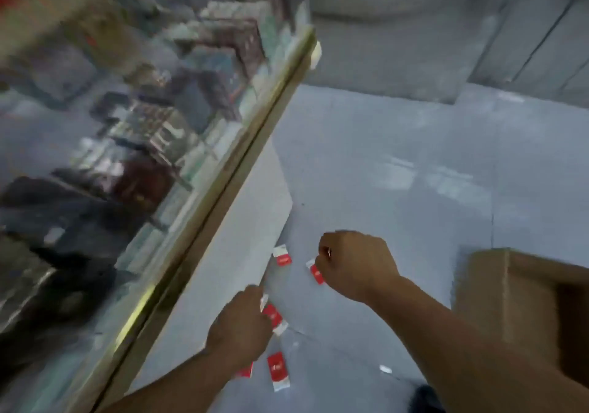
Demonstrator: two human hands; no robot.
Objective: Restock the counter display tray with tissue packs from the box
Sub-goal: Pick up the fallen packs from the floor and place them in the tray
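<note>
the picture is blurred by motion. both hands reach down to the grey floor (398, 173), where small red and white tissue packs lie scattered near the white base of a glass display case (127, 126).

the left hand (242, 326) is low, beside the base of the case. its fingers are curled, and one pack (274, 317) shows just at its right edge, touching the hand; i cannot tell if the fingers really grip it. another pack (278, 370) lies flat on the floor just below this hand, and the corner of one more pack (246, 371) comes out from under the left forearm.

the right hand (353, 263) is closed like a fist, and a pack (315, 271) sticks out at its left side; the fingers seem to pinch its end. one more pack (282, 256) lies on the floor between this hand and the base of the case, apart from both hands.

a brown cardboard box (522, 301) stands open on the floor at the right, behind the right forearm. inside the case there are dark goods, too blurred to name.
</note>
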